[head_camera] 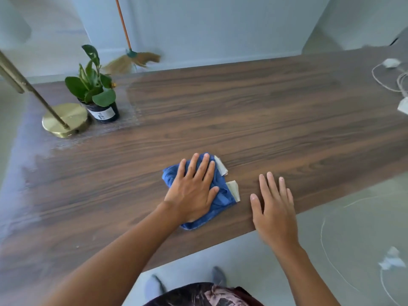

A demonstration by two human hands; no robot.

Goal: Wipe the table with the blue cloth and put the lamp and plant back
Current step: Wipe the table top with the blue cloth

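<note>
A crumpled blue cloth (220,198) with pale hems lies on the dark wood table (254,111) near its front edge. My left hand (192,191) presses flat on top of the cloth, fingers spread. My right hand (273,208) rests flat on the bare wood just right of the cloth, holding nothing. At the table's far left stands a brass lamp (65,120) with a round base and a slanting stem. A green plant (95,85) in a dark pot stands right beside the lamp base.
White cables and chargers (395,78) lie at the table's far right corner. A broom (132,56) with an orange handle leans on the wall behind the table. More white cable (390,261) lies on the grey floor at right. A dusty patch covers the table's left end.
</note>
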